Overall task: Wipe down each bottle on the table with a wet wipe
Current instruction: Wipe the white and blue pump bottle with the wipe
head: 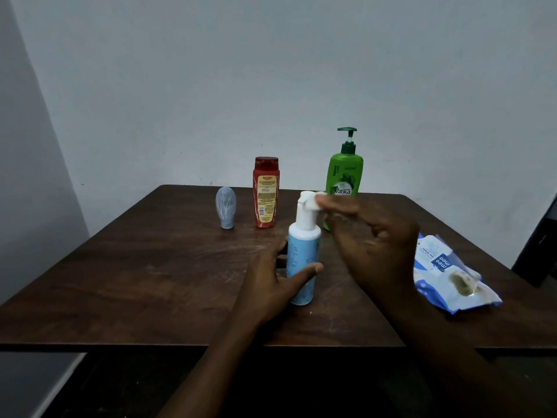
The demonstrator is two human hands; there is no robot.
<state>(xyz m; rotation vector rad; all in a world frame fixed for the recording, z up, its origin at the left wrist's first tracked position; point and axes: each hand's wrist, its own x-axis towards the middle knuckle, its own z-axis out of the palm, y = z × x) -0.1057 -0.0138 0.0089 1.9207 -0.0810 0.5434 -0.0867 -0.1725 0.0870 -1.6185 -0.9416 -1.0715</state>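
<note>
A light-blue bottle with a white pump top (302, 248) stands upright near the middle of the brown table (150, 267). My left hand (277, 282) grips its lower body. My right hand (370, 239) pinches a small white wet wipe (319, 200) against the pump head. Behind it stand a green pump bottle (345, 173), partly hidden by my right hand, a red bottle (265, 193) and a small grey-blue bottle (226, 207) resting on its cap.
A blue and white pack of wet wipes (452, 276) lies on the table to the right of my right hand. A dark chair edge (539, 251) shows at the far right. A pale wall rises behind the table.
</note>
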